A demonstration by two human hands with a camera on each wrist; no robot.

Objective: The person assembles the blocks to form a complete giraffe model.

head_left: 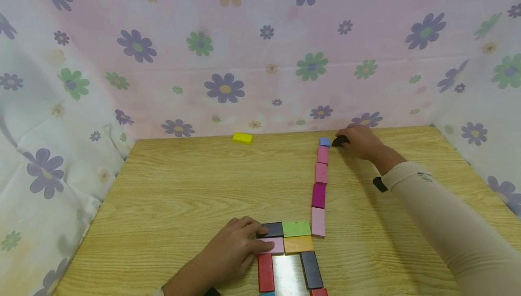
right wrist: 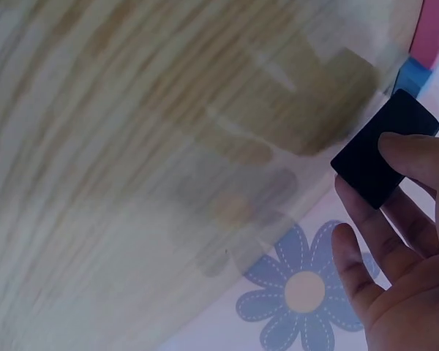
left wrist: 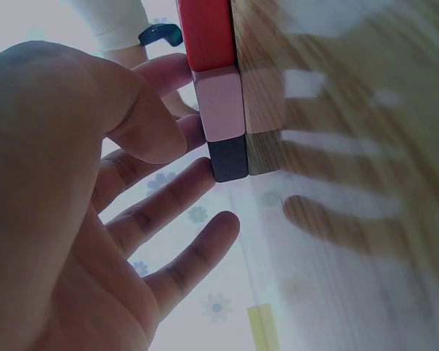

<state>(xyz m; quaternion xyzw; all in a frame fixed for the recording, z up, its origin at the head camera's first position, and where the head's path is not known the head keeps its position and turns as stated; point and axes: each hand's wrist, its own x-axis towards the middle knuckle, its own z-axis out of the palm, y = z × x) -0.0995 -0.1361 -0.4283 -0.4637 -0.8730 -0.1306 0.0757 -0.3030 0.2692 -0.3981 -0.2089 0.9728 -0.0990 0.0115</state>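
My right hand (head_left: 360,142) pinches a black block (right wrist: 384,150) between thumb and fingers near the table's back edge. Just left of it lies a small blue block (head_left: 324,142), the far end of a line of pink blocks (head_left: 321,174) and a magenta block (head_left: 319,195). With its fingertips my left hand (head_left: 234,250) touches a dark block (head_left: 273,229) and a light pink block (head_left: 277,245) in the near group. Beside these sit a green block (head_left: 296,228) and an orange block (head_left: 298,244). In the left wrist view, this hand's fingers are spread and loosely bent.
A red block (head_left: 266,272) and a dark block (head_left: 311,269) run toward me, with more blocks cut off at the bottom edge. Alone at the back lies a yellow block (head_left: 242,138). Flowered cloth (head_left: 252,60) rises behind the wooden table (head_left: 195,178) and at both sides.
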